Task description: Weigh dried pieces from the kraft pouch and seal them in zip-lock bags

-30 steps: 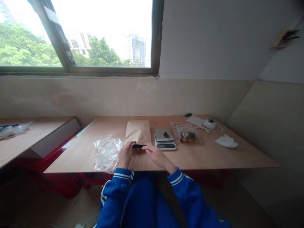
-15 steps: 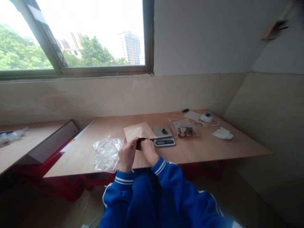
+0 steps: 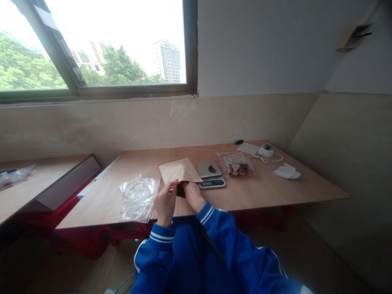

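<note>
A brown paper bag [image 3: 179, 169] lies on the table with its dark open mouth toward me. My left hand [image 3: 165, 200] pinches the edge of that mouth between thumb and fingers. Into the opening reaches my right hand [image 3: 193, 196]; its fingers are hidden inside the bag. Just right of the bag stands a small digital scale [image 3: 212, 183], and a dark, dried, leaf-like piece [image 3: 212, 168] rests on its plate.
Left of my hands lies a heap of clear zip bags [image 3: 139, 198]. Beyond the scale are a zip bag of dark and pale pieces [image 3: 239, 167], a white dome camera [image 3: 266, 151] with its cable, crumpled white tissue [image 3: 287, 171] and a green-handled tool [image 3: 239, 142].
My right hand has gone deeper into the paper bag, so its fingers no longer show. The left hand has shifted slightly right along the bag's mouth.
</note>
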Demonstrator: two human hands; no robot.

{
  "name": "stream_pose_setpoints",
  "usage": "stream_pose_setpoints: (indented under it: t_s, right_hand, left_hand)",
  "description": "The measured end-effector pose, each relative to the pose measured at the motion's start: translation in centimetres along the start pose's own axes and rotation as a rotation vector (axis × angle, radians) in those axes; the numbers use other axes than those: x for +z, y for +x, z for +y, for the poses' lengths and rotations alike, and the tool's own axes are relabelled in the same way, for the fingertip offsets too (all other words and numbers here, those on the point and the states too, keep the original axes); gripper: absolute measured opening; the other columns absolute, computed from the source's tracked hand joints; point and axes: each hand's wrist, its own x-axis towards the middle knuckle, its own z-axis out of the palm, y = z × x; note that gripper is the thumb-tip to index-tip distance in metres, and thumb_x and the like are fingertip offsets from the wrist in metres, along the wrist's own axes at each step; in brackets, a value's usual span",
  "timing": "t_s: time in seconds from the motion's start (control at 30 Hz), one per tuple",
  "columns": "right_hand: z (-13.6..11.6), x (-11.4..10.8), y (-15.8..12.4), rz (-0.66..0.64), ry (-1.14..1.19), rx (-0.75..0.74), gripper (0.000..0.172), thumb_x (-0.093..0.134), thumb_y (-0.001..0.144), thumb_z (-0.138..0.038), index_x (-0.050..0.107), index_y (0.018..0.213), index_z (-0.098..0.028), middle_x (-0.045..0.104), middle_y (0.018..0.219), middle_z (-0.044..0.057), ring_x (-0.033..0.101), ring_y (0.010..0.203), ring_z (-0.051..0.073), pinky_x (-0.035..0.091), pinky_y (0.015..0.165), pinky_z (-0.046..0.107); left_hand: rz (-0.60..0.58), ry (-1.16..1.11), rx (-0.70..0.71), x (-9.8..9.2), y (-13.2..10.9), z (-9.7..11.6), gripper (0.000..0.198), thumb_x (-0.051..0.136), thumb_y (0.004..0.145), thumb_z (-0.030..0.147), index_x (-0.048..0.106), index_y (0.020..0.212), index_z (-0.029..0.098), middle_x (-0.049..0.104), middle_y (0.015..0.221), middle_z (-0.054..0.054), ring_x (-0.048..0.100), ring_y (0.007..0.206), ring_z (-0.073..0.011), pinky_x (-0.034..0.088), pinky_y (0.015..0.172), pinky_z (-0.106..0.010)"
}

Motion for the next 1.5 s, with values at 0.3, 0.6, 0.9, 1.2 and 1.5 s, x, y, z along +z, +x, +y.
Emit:
stream_pose_setpoints:
  t_s: [0.3, 0.6, 0.9, 1.2, 1.5]
  right_hand:
    - [0.6, -0.7, -2.5, 0.167, 0.127, -0.061, 0.031, 0.048, 0.083, -0.003, 0.059, 0.11, -0.013, 0.066, 0.106, 0.013, 0.057, 0.103, 0.024, 0.047, 0.086, 0.032]
    - [1.1, -0.8, -3.4, 0.392, 0.432, -0.225, 0.033, 0.05, 0.08, -0.003, 0.063, 0.108, -0.017, 0.066, 0.105, 0.008, 0.056, 0.101, 0.022, 0.047, 0.091, 0.037]
    - [4.4, -5.8, -8.0, 0.074, 0.97, -0.281, 0.034, 0.063, 0.077, -0.019, 0.064, 0.111, -0.021, 0.068, 0.109, 0.005, 0.064, 0.095, 0.018, 0.052, 0.087, 0.033]
    - [13.2, -4.4, -4.0, 0.34, 0.963, -0.028, 0.037, 0.065, 0.075, -0.026, 0.063, 0.11, -0.015, 0.068, 0.112, 0.012, 0.065, 0.101, 0.021, 0.052, 0.089, 0.035]
    - [13.4, -1.6, 2.2, 0.299, 0.211, -0.015, 0.037, 0.051, 0.08, -0.005, 0.06, 0.115, -0.014, 0.068, 0.107, 0.011, 0.061, 0.101, 0.02, 0.045, 0.092, 0.034]
  left_hand:
    - [-0.022, 0.032, -0.051, -0.7, 0.5, 0.6, 0.016, 0.056, 0.085, 0.036, 0.069, 0.093, 0.033, 0.074, 0.076, 0.004, 0.069, 0.072, -0.0148, 0.042, 0.059, -0.021]
    - [-0.04, -0.037, -0.083, -1.5, 1.1, 0.5, 0.015, 0.056, 0.084, 0.04, 0.066, 0.091, 0.032, 0.074, 0.082, 0.007, 0.069, 0.074, -0.0141, 0.045, 0.061, -0.021]
    - [0.028, -0.049, -0.118, -2.9, 2.3, -0.6, 0.016, 0.058, 0.08, 0.043, 0.068, 0.087, 0.031, 0.074, 0.08, 0.006, 0.07, 0.074, -0.0152, 0.046, 0.061, -0.022]
    - [0.065, -0.139, -0.109, -3.7, 2.1, -2.4, 0.022, 0.059, 0.079, 0.045, 0.068, 0.088, 0.028, 0.074, 0.086, 0.002, 0.07, 0.078, -0.017, 0.051, 0.068, -0.025]
    - [0.028, -0.119, -0.127, -3.9, 1.5, -2.2, 0.019, 0.06, 0.079, 0.044, 0.067, 0.088, 0.029, 0.074, 0.084, 0.004, 0.07, 0.077, -0.0158, 0.051, 0.066, -0.024]
